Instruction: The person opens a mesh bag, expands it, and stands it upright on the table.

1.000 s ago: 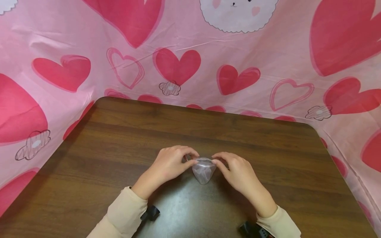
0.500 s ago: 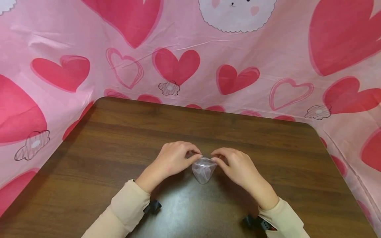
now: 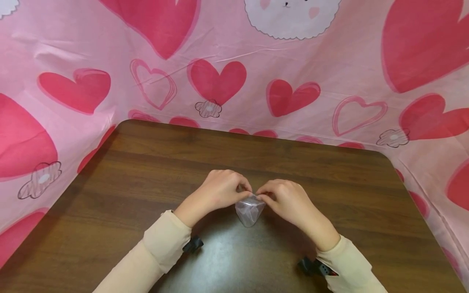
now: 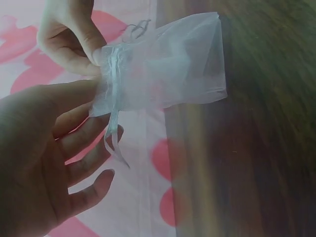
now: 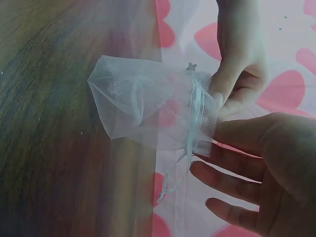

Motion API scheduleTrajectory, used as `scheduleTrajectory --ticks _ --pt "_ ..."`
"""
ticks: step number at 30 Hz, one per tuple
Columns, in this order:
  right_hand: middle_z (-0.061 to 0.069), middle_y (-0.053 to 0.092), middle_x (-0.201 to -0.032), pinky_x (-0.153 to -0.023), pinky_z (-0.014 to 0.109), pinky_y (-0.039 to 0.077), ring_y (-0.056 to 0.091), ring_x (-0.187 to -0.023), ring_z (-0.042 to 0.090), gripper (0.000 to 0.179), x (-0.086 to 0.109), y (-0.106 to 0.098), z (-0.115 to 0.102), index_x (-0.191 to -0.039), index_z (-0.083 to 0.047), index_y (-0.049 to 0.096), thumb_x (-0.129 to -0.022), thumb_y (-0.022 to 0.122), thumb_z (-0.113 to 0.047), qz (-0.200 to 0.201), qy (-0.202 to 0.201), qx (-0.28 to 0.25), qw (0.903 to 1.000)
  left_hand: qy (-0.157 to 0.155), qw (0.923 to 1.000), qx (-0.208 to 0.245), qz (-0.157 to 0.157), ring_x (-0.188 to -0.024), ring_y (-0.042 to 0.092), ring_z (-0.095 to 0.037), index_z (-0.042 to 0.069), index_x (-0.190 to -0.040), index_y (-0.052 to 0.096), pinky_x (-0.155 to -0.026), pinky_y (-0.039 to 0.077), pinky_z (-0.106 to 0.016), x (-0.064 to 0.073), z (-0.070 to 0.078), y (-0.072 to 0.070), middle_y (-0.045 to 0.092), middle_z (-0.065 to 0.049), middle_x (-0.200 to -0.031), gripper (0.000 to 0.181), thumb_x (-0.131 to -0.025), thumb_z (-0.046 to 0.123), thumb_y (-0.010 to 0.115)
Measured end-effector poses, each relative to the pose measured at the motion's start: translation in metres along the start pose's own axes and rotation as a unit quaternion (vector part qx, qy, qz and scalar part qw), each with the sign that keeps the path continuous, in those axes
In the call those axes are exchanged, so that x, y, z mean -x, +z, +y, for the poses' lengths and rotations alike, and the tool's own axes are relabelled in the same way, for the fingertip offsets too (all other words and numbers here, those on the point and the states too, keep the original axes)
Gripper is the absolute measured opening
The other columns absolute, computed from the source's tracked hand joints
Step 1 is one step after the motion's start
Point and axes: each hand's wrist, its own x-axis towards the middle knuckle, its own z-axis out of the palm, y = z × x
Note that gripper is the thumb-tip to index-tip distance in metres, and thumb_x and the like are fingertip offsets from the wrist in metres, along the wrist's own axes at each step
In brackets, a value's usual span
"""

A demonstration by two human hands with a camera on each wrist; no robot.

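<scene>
A small sheer white organza drawstring pouch (image 3: pixel 250 213) hangs by its rim between both hands, its lower end tapering to a blunt point in the head view. My left hand (image 3: pixel 222 190) pinches the left side of the rim with thumb and forefinger. On the opposite side, my right hand (image 3: pixel 293 202) pinches the rim the same way. The left wrist view shows a pale ribbon drawstring (image 4: pixel 115 91) running round the neck of the pouch (image 4: pixel 173 64), with a loop dangling. Through the see-through cloth no distinct object shows in the right wrist view.
A dark wood-grain table (image 3: pixel 154 158) with rounded far corners lies beneath the hands. Pink cloth (image 3: pixel 253 44) printed with red hearts stands behind it and along both sides. Black wrist cameras (image 3: pixel 194 244) sit by the beige sleeves (image 3: pixel 161 244).
Both hands have shifted slightly away from the body and drawn closer together at the rim, narrowing the gap between the fingertips. The pouch stays in nearly the same place.
</scene>
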Motion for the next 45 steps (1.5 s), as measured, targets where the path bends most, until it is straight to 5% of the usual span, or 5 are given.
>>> scheduleTrajectory --ticks 11,24,38,45 --pt "-0.009 0.07 -0.082 -0.063 0.035 0.052 0.066 -0.072 0.011 0.006 0.003 0.002 0.003 -0.087 -0.019 0.074 -0.084 0.08 -0.019 0.036 0.021 0.007 0.9991 -0.029 0.9974 0.013 -0.064 -0.064 0.054 -0.004 0.031 -0.086 0.077 -0.059 0.043 -0.031 0.006 0.001 -0.002 0.063 0.02 -0.076 0.006 -0.089 0.037 0.074" --pt "-0.015 0.067 -0.073 -0.058 0.03 0.047 0.061 -0.067 0.006 0.007 0.006 0.0 0.0 -0.08 -0.024 0.077 -0.08 0.083 -0.023 -0.061 0.043 0.009 0.9972 -0.034 0.9988 -0.003 -0.034 -0.057 0.051 -0.004 0.034 -0.075 0.075 -0.055 0.041 -0.031 0.009 0.001 0.002 0.055 0.021 -0.061 0.011 -0.083 0.028 0.071" --pt "-0.013 0.067 -0.075 -0.054 0.027 0.045 0.057 -0.062 0.005 0.011 0.008 0.0 0.002 -0.081 -0.023 0.076 -0.078 0.085 -0.017 -0.048 -0.003 0.028 0.9985 -0.05 0.9958 0.01 -0.076 -0.06 0.054 -0.003 0.036 -0.073 0.073 -0.056 0.043 -0.032 0.014 -0.001 0.0 0.058 0.023 -0.064 0.012 -0.084 0.03 0.073" --pt "-0.01 0.069 -0.079 -0.06 0.032 0.05 0.063 -0.069 0.01 0.013 0.009 -0.002 0.0 -0.083 -0.021 0.076 -0.077 0.086 -0.014 -0.013 -0.011 0.042 0.999 -0.042 0.9975 0.011 -0.056 -0.06 0.053 -0.003 0.033 -0.08 0.073 -0.057 0.042 -0.031 0.017 0.001 0.001 0.057 0.022 -0.067 0.007 -0.087 0.031 0.072"
